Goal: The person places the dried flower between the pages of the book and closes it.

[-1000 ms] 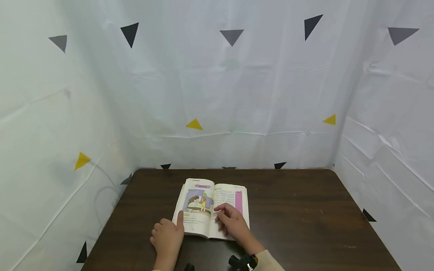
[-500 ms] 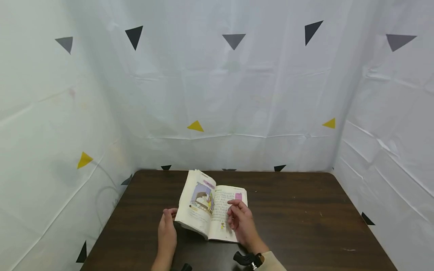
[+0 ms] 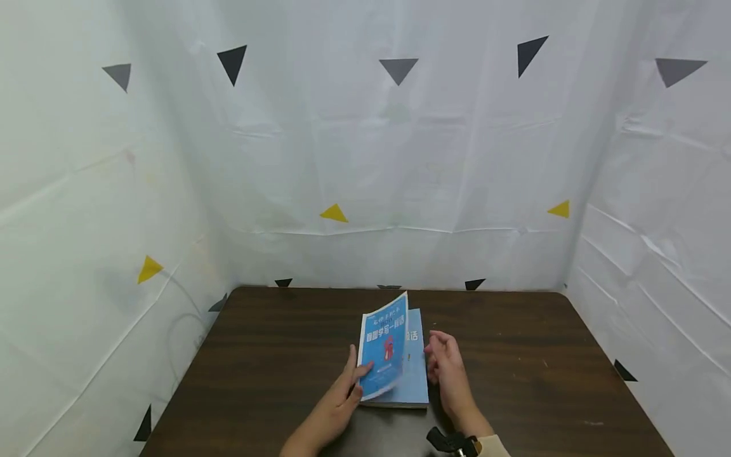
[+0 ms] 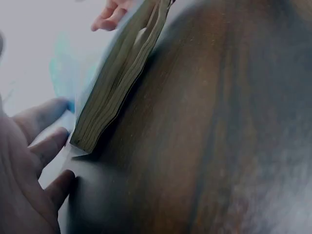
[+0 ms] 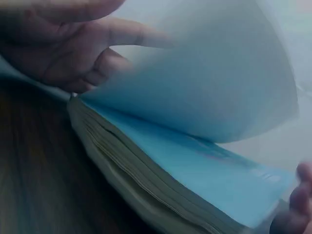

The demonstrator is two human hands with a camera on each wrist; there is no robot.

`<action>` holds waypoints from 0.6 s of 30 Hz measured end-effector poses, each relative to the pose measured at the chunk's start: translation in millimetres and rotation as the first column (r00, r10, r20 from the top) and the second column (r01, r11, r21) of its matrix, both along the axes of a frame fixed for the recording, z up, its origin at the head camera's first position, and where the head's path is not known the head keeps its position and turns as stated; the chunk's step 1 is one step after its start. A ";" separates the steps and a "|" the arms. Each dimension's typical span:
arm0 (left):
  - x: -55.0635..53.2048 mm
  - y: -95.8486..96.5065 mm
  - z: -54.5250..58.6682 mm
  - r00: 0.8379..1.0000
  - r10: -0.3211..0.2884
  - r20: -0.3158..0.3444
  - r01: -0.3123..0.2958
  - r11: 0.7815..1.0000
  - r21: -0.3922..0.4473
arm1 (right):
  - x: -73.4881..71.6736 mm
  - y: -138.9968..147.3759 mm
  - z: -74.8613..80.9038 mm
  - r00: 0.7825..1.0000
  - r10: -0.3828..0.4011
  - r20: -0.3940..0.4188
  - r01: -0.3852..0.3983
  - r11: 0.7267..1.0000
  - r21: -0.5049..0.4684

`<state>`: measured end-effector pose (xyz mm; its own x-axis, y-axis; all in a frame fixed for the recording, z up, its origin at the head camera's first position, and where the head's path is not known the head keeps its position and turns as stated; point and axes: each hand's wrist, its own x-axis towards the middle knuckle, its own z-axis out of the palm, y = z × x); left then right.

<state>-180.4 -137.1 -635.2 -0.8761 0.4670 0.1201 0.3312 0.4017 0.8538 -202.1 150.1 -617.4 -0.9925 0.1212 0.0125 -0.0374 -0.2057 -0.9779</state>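
Note:
A paperback book (image 3: pixel 417 381) lies on the table with its thick page block down. Its bright blue cover (image 3: pixel 382 343), printed with white characters and a small red figure, stands partly raised over a light blue sheet beneath. My left hand (image 3: pixel 337 400) is at the book's left edge. One finger lies on the raised cover, and in the left wrist view the fingers (image 4: pixel 48 146) look fairly straight. Just off the book's right edge is my right hand (image 3: pixel 451 374), its fingers loosely bent and nothing seen in them. The cover blurs in the right wrist view.
The dark brown wooden table (image 3: pixel 514 355) extends on both sides of the book. White sheeting (image 3: pixel 445 158) with black, grey and yellow triangles encloses its back and sides. A black strap device (image 3: pixel 454 441) sits on the right wrist.
The book lay open at an illustrated page; its left side rose and swung over to the right, and the blue cover now shows. My left hand followed rightward; the right hand moved off the pages.

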 end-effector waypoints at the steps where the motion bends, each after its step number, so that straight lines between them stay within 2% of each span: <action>1: 1.3 1.3 -1.3 1.000 -0.022 -0.016 0.021 0.999 -0.042 | 2.6 3.2 -0.1 0.999 -0.022 0.028 0.018 0.992 0.123; 2: 2.7 1.9 -2.6 0.999 -0.041 -0.036 0.038 0.996 -0.085 | 5.2 5.7 -0.5 0.998 -0.035 0.059 0.020 0.971 0.240; 3: 4.2 2.0 -3.4 0.997 -0.054 -0.047 0.048 0.991 -0.124 | 7.8 7.4 -1.1 0.995 -0.036 0.090 0.002 0.937 0.349; 5: 6.7 2.1 -4.1 0.994 -0.072 -0.076 0.056 0.979 -0.195 | 11.7 8.8 -2.4 0.990 -0.025 0.142 -0.055 0.845 0.532; 7: 7.4 2.8 -4.3 0.991 -0.089 -0.104 0.062 0.970 -0.235 | 13.4 8.5 -3.7 0.983 -0.012 0.184 -0.111 0.757 0.644; 9: 7.5 3.9 -3.7 0.991 -0.082 -0.110 0.053 0.967 -0.250 | 14.2 7.5 -4.2 0.977 0.002 0.214 -0.154 0.700 0.698; 10: 7.0 4.3 -3.2 0.990 -0.081 -0.117 0.049 0.966 -0.255 | 14.1 7.0 -4.0 0.975 -0.001 0.220 -0.160 0.684 0.712; 14: 5.2 5.0 -2.3 0.990 -0.087 -0.107 0.055 0.959 -0.277 | 14.5 7.0 -2.0 0.971 -0.007 0.239 -0.173 0.668 0.723; 17: 4.8 3.6 0.5 0.993 -0.086 -0.078 0.061 0.959 -0.277 | 16.9 11.1 6.5 0.973 -0.004 0.232 -0.179 0.621 0.763; 18: 5.1 1.9 3.6 0.993 -0.079 -0.091 0.051 0.959 -0.279 | 19.0 13.1 11.6 0.977 -0.007 0.212 -0.166 0.598 0.784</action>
